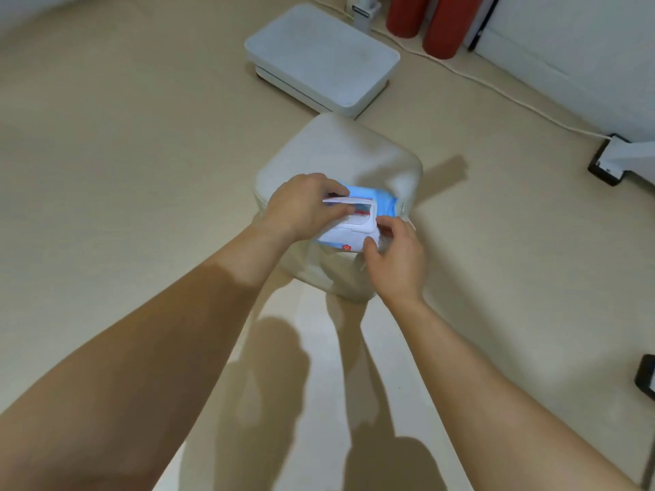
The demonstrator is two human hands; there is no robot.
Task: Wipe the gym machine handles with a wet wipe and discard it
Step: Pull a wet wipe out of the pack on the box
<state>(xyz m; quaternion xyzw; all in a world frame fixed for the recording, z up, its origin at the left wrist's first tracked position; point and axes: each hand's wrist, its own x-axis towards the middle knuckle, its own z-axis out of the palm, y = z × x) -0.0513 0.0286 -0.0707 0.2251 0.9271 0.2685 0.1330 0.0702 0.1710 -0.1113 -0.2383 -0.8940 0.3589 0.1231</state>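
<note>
Two bare forearms reach in from the near edge, the left hand (301, 207) and right hand (397, 264) meeting on a wet wipe pack (345, 239).

The pack lies on top of a pale padded stool (354, 150), its white flip lid (358, 216) raised. The left hand's fingers curl over the pack's far side with the thumb at the lid, and the right hand's fingers pinch its near right corner. Whether a wipe is already drawn out I cannot tell. The pack looks light, its film soft and likely slick, so it is best steadied by the stiff lid frame while a wipe is pulled. A damp wipe will be limp and easily torn. Beyond the stool, on the beige floor (124, 154), sit a flat white platform (319, 58), a trailing cable (496, 87) and two red cylinders (443, 26). No machine handles show.
</note>
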